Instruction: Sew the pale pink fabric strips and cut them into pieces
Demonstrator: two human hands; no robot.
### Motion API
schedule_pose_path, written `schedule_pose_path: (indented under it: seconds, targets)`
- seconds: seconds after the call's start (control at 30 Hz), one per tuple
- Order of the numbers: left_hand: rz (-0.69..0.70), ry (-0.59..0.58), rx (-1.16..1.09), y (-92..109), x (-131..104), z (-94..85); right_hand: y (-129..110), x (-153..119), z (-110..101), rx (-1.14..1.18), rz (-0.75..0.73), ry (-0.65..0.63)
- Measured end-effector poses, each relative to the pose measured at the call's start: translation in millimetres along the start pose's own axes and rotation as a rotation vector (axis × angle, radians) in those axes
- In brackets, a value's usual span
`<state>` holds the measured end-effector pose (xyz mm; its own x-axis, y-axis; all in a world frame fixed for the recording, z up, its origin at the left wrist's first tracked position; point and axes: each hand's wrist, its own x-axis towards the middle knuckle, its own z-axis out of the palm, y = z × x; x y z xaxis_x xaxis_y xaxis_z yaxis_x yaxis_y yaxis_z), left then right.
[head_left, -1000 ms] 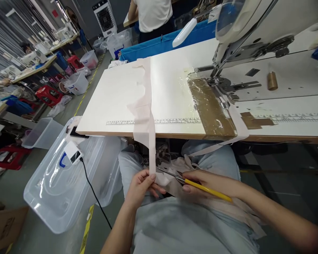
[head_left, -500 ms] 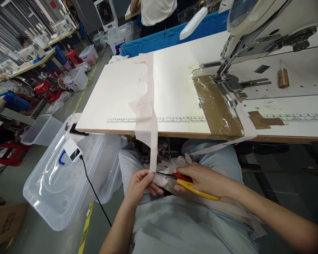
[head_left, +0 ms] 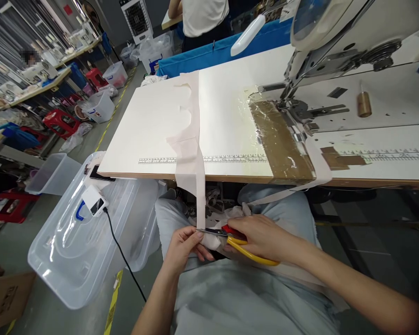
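Note:
A pale pink fabric strip [head_left: 200, 200] hangs over the table's front edge, its upper part lying flat on the white tabletop. Its lower end is pinched between thumb and fingers of my left hand [head_left: 185, 246]. My right hand [head_left: 261, 237] grips scissors [head_left: 244, 249] with red and yellow handles. Their blades lie across the strip beside my left fingertips and look nearly closed. More pale fabric [head_left: 237, 211] is bunched on my lap below the table, partly hidden by my hands.
A sewing machine [head_left: 335, 42] stands on the right of the white table [head_left: 153, 116]. Brown tape [head_left: 282, 144] covers the surface before it. A lidded clear plastic box [head_left: 63, 260] sits at left, bearing a white cabled device [head_left: 95, 200]. A person [head_left: 204, 18] is beyond the blue cloth.
The scissors have moved left onto the strip and their blades have come together. My left hand keeps its pinch. The whole view has shifted slightly.

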<state>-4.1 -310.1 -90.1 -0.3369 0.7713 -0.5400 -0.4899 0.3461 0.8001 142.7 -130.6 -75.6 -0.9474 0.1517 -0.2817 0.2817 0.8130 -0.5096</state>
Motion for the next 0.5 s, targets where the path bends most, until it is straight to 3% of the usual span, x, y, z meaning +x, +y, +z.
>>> schedule_pose_path:
  seconds: [0.2,0.27,0.37,0.43,0.5]
  targets:
    - [0.030,0.016,0.130,-1.4,5.1,-8.5,7.4,-0.4,7.8,0.037,0.047,0.019]
    - [0.168,0.141,0.248,6.7,9.6,-11.7,10.1,-9.3,12.8,0.120,0.061,0.058]
    - [0.491,0.400,0.429,27.9,21.1,-8.6,11.2,-26.7,23.3,0.250,0.114,0.099]
    - [0.639,0.444,0.513,42.6,31.0,-0.1,11.1,-37.3,31.8,0.322,0.168,0.130]
    - [0.714,0.414,0.559,52.8,40.5,11.5,11.3,-45.5,39.3,0.381,0.198,0.163]
